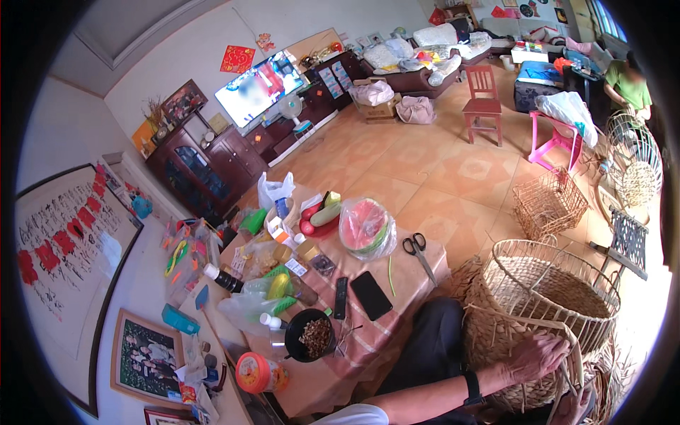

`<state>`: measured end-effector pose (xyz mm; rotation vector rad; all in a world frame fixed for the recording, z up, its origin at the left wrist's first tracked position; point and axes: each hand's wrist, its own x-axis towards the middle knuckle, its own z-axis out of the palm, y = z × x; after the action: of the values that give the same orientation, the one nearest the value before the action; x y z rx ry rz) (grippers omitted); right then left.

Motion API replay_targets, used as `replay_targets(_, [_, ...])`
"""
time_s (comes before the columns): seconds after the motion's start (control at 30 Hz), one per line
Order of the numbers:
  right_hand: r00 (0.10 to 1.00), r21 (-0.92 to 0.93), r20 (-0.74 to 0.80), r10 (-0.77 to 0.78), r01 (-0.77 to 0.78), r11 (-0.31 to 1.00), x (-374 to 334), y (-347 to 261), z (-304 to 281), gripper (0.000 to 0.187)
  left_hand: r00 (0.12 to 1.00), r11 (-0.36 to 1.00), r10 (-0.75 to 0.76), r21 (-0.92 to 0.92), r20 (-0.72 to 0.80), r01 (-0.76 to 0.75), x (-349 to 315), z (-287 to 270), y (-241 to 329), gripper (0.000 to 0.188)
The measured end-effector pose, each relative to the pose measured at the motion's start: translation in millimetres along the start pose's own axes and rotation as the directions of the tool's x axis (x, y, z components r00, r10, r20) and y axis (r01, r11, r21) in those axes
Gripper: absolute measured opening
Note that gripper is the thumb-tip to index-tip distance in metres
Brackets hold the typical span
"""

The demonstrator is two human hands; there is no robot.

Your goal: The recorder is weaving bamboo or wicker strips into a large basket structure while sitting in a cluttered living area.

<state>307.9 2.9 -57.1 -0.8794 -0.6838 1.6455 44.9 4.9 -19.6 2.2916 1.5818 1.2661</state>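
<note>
Woven basket [549,301] at lower right, close against a dark-trousered knee [428,336], with braided wall and bare upright rods around the open top. Left hand [535,359] on its outer wall, black band [472,388] at the wrist, fingers curled together on a pale strand [578,350]. Right hand [572,407] low beside that strand, partly hidden; cannot tell whether spread or pinching. Just leftward, worktop [368,347] bearing an orange tub [258,373] with colourful printed wrapper, black bowl [292,345] of small brown pieces, black remote [341,297], dark phone [371,296], scissors [426,268], white card [295,267] with print too small to read, and cut watermelon [365,223] in clear plastic. On the left wall, framed scroll [64,262] of black brush characters and red patches. Beyond, on tiled floor [453,177], rectangular wicker basket [549,205]; farther right, person [629,88] in green. On the far wall, red square [237,59] with gold characters, just beside a lit television [258,88].
</note>
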Motion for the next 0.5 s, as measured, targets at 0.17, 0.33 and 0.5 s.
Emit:
replay_targets(0.17, [0.969,-0.703,0.231,-0.091,0.231,0.672,28,-30,45,0.041,0.983,0.987,-0.162,0.005,0.091,0.162,8,-7,14,0.026])
replay_targets(0.33, [0.984,-0.714,0.162,-0.069,0.166,0.681,58,-22,25,0.039,0.979,0.978,-0.205,0.03,-0.01,0.205,14,-7,27,0.025])
replay_targets(0.5, [0.98,0.006,-0.179,0.089,-0.09,0.996,41,-33,2,0.04,0.952,0.955,-0.273,-0.084,0.14,0.286,17,-11,21,0.025])
